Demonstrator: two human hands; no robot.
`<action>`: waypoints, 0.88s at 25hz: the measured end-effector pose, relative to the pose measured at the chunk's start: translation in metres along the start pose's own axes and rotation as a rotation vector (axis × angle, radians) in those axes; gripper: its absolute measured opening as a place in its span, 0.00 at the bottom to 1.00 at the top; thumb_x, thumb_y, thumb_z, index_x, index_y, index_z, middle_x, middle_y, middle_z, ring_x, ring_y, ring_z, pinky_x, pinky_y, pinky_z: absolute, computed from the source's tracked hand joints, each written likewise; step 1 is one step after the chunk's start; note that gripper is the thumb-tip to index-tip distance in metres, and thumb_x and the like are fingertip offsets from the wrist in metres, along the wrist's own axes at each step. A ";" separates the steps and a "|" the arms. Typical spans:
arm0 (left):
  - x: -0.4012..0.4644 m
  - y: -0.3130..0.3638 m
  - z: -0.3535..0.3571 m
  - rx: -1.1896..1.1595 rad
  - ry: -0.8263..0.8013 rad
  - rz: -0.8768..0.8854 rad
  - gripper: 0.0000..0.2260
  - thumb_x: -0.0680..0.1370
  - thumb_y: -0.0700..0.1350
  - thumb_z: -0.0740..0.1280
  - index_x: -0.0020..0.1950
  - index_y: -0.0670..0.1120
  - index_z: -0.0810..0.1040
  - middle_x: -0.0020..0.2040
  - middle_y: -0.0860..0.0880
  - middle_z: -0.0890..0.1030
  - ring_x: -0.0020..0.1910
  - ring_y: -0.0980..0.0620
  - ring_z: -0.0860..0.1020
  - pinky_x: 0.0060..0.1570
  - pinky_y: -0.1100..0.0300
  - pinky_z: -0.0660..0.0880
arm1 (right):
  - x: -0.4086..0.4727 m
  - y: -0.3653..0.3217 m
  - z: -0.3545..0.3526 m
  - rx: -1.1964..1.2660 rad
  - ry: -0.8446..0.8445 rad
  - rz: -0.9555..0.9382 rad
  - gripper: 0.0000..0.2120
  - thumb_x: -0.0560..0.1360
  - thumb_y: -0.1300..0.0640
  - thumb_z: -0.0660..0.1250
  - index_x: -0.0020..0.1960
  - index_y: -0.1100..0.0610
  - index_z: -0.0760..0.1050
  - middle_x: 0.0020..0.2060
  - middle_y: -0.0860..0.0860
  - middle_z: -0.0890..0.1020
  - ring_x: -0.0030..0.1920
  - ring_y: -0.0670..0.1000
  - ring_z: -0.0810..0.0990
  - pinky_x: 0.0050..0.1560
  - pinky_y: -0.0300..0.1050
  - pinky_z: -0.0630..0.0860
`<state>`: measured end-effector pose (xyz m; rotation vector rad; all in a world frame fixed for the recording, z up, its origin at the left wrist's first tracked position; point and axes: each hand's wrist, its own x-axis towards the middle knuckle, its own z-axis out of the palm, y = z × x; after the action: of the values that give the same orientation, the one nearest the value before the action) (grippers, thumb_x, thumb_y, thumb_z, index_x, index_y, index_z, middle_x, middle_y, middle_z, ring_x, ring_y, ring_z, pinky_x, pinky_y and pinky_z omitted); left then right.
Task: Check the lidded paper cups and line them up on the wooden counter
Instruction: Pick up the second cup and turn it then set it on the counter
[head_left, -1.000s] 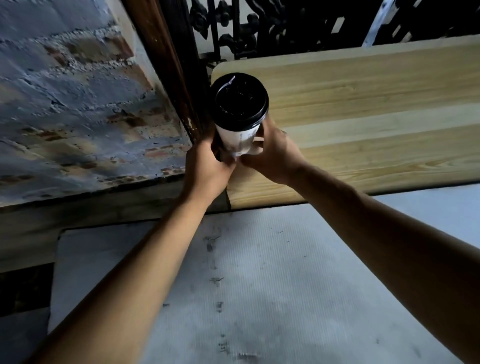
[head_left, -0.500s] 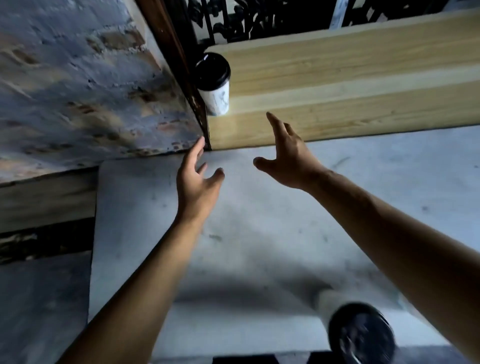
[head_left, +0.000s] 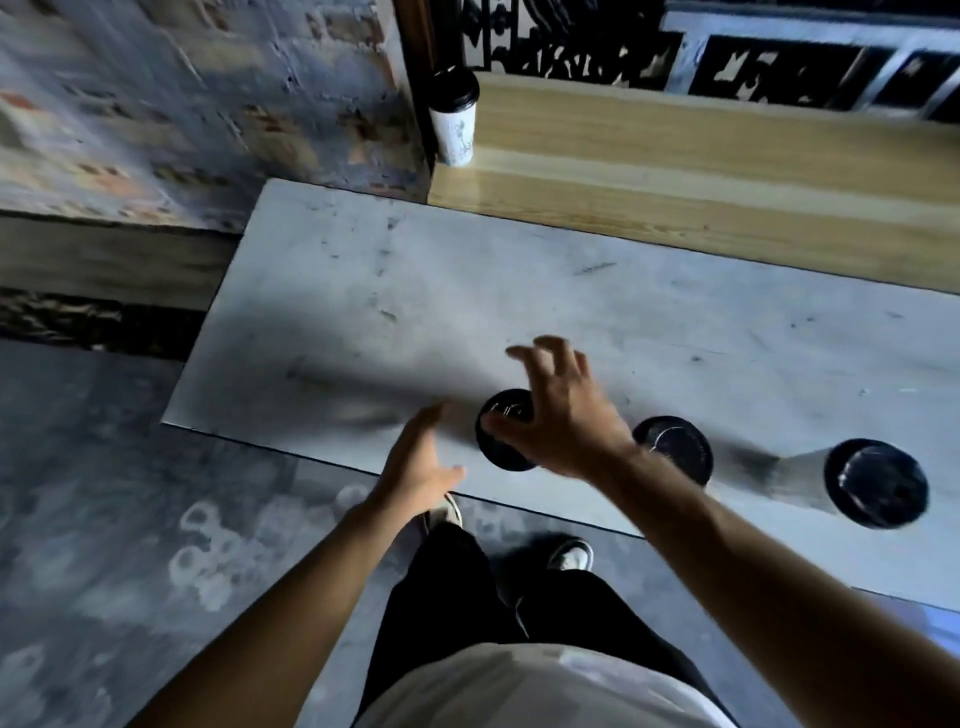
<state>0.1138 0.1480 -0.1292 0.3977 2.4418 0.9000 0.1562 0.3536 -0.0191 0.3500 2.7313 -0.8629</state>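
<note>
Head view, looking down at my two bare hands over a pale grey slab (head_left: 363, 291) that fills the middle of the frame. My right hand (head_left: 563, 415) hangs over the nearest cup (head_left: 501, 434), fingers spread wide and curled above its black lid, thumb low at the lid's left edge; motion blur keeps me from telling whether any finger touches the lid, and nothing is held. My left hand (head_left: 421, 462) is open too, palm turned toward that cup from its left, just beside it and empty. This nearest cup stands near the front edge of the slab, lower centre of the frame. To its right a second cup (head_left: 675, 449) shows its black lid, partly behind my right wrist, and further right a third cup (head_left: 875, 483) leans in the wide lens, its pale side and dark lid visible. The three sit in a rough row along the slab's front edge, apart from each other. One more cup (head_left: 454, 124), white with a black lid, stands upright at the far left end of the wooden counter (head_left: 701, 171) in the upper part of the frame, close against a dark post (head_left: 415, 52) and the brick wall (head_left: 182, 104). Black ironwork (head_left: 561, 47) runs behind the counter. At the bottom of the frame I see my dark trousers (head_left: 467, 597) and light shoes (head_left: 571, 553) on the grey floor (head_left: 104, 519).
</note>
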 end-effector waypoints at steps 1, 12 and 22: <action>0.001 0.002 0.007 -0.007 -0.051 0.004 0.43 0.66 0.39 0.81 0.78 0.41 0.67 0.76 0.40 0.72 0.75 0.42 0.71 0.75 0.60 0.62 | -0.009 -0.005 0.009 -0.065 -0.016 -0.007 0.43 0.70 0.37 0.74 0.79 0.50 0.63 0.77 0.58 0.65 0.75 0.62 0.65 0.74 0.58 0.69; 0.008 0.005 0.019 -0.146 -0.036 0.143 0.28 0.66 0.42 0.83 0.64 0.45 0.79 0.61 0.48 0.84 0.59 0.49 0.82 0.53 0.68 0.71 | -0.024 -0.014 0.038 0.050 0.007 0.205 0.46 0.67 0.47 0.76 0.80 0.49 0.60 0.70 0.58 0.69 0.67 0.64 0.72 0.65 0.54 0.74; -0.006 0.079 -0.108 0.023 -0.192 0.382 0.29 0.66 0.62 0.72 0.61 0.59 0.62 0.52 0.59 0.79 0.46 0.52 0.79 0.43 0.58 0.77 | -0.035 -0.023 -0.038 0.815 0.160 0.079 0.32 0.66 0.59 0.71 0.69 0.45 0.74 0.56 0.51 0.79 0.48 0.51 0.80 0.45 0.45 0.77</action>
<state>0.0676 0.1478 -0.0038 0.9374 2.2381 0.9355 0.1761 0.3525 0.0339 0.6867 2.3334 -1.9646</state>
